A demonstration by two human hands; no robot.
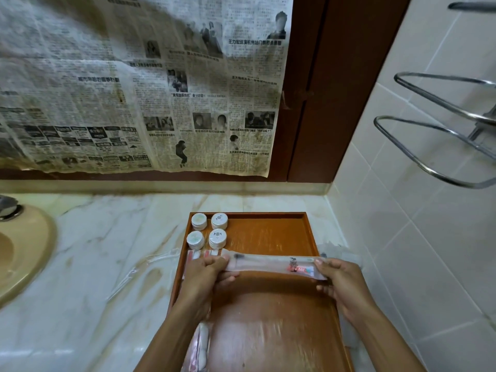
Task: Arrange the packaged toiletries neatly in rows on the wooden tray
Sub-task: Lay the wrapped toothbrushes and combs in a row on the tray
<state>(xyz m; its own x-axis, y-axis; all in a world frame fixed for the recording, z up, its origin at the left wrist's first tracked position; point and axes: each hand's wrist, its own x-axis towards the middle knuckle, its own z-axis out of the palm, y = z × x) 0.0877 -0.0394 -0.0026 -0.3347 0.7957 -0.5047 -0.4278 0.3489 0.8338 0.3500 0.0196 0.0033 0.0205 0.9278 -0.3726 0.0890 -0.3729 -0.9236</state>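
A long, clear plastic packet with a red-and-teal label (276,264) is stretched crosswise above the middle of the shallow rectangular wooden tray (264,232), the left hand (206,272) pinching one end and the right hand (338,277) the other. Four round white wrapped discs (209,231) fill the far-left corner in two rows. Judged best: lower it level, parallel to the tray's far edge, just near of the discs, then release both ends together.
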